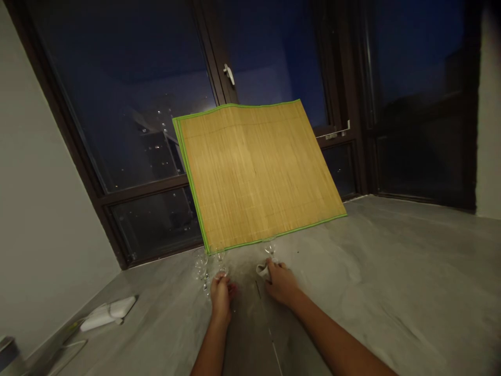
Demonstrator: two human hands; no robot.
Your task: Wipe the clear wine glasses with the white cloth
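Clear stemmed glasses stand close together by my left hand (pixel 222 297), among them one glass (pixel 201 263) at the far left and another glass (pixel 219 255) farther back. The fingers of my left hand are closed at the clear rim of a nearer glass (pixel 221 273). My right hand (pixel 281 282) has its fingers closed around a small pale, cup-like thing (pixel 262 271); whether it is a cup or a folded cloth I cannot tell. Just beyond those fingers a clear stemmed glass (pixel 270 246) stands apart.
A bamboo mat (pixel 258 172) with green edging leans against the dark windows (pixel 129 94) behind the glasses. On the left of the grey surface (pixel 376 292) lies a white power strip or box (pixel 109 313) with a cord. A cylindrical container (pixel 10 355) sits at the lower left.
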